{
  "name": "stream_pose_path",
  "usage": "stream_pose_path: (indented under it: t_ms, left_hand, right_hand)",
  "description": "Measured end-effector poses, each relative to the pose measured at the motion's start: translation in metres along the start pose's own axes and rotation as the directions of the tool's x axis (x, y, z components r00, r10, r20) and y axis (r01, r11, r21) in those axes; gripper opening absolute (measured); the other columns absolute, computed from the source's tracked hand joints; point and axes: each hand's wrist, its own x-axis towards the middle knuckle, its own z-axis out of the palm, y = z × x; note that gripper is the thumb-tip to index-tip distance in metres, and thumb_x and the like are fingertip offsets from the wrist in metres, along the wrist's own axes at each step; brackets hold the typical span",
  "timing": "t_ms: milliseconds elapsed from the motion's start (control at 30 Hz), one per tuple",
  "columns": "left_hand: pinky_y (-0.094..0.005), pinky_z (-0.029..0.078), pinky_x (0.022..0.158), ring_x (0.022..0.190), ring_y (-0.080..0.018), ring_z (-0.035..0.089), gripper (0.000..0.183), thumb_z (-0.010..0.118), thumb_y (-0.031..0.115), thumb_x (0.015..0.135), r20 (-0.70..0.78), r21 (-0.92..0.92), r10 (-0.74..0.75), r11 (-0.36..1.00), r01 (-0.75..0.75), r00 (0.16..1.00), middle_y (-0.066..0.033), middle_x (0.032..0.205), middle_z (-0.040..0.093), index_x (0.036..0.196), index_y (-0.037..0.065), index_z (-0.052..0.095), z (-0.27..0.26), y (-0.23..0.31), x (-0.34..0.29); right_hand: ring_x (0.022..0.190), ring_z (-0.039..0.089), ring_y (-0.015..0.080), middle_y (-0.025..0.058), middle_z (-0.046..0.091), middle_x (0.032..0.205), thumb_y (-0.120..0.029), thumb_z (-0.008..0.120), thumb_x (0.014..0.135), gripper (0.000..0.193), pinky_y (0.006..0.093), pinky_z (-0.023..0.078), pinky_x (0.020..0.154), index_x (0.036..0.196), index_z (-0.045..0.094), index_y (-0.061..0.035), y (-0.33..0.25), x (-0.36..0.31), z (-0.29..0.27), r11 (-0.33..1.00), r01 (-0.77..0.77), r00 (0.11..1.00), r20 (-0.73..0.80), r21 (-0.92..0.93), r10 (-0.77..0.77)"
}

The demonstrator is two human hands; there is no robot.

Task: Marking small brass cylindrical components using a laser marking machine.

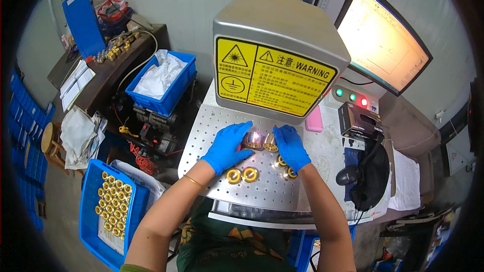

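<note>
The left hand [228, 145], in a blue glove, grasps a small round brass fitting [253, 140] lit pinkish under the grey metal machine head with the yellow warning label [275, 50]; the right hand [291, 146], also gloved in blue, pinches a second brass fitting [271, 143] just beside the first, both held low over the perforated metal bench [201, 131]; two more brass rings [241, 175] lie flat on the bench near the left wrist, and others [285, 167] sit partly hidden under the right hand; to the person's left, a blue plastic tray [114, 210] holds rows of the same brass pieces; a lit computer monitor [380, 40] stands at the far right.
</note>
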Motion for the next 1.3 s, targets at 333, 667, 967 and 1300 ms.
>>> stream_pose_path:
  t_ms: [333,667,967,1300]
  left_hand:
    - [-0.0417,0.040,0.094,0.109,-0.0348,0.051,0.071,0.075,0.030,0.070,0.022,-0.084,0.036,0.996,-0.034,0.999,-0.0175,0.121,0.053,0.130,0.006,0.045,0.001,0.003,0.013]
    - [-0.0399,0.042,0.093,0.107,-0.0346,0.053,0.047,0.074,0.030,0.073,-0.113,-0.239,0.007,0.971,-0.034,0.994,-0.0174,0.113,0.056,0.111,0.007,0.058,0.000,0.000,0.013]
    - [-0.0313,0.046,0.088,0.101,-0.0178,0.057,0.037,0.070,0.018,0.080,0.188,-0.662,-0.466,0.590,0.462,0.864,-0.0093,0.109,0.059,0.112,0.006,0.055,-0.048,0.001,-0.083]
    - [-0.0344,0.047,0.089,0.103,-0.0305,0.058,0.045,0.064,0.013,0.082,0.173,-0.149,0.066,0.988,-0.040,0.983,-0.0168,0.115,0.057,0.124,0.008,0.050,-0.060,0.025,-0.097]
  right_hand:
    - [0.087,0.050,0.0372,0.0197,0.055,0.087,-0.027,0.039,0.093,0.032,0.0455,0.039,0.078,0.082,0.058,-0.0028,-0.001,0.005,0.002,1.000,0.026,0.998,-0.058,-0.012,-0.027]
    - [0.093,0.051,0.0379,0.0201,0.058,0.096,-0.026,0.044,0.093,0.030,0.0419,0.041,0.083,0.092,0.058,0.0016,0.003,0.009,0.013,0.998,-0.028,0.995,-0.091,0.052,0.032]
    - [0.091,0.049,0.0378,0.0186,0.055,0.090,-0.029,0.044,0.092,0.030,0.0432,0.039,0.081,0.092,0.058,-0.0018,-0.020,0.026,0.031,0.989,0.146,0.989,-0.030,-0.035,-0.147]
    - [0.106,0.052,0.0300,0.0174,0.052,0.118,-0.023,0.048,0.093,0.027,0.0359,0.039,0.093,0.109,0.057,-0.0033,-0.009,-0.014,-0.003,0.925,-0.081,0.989,-0.082,0.371,0.119]
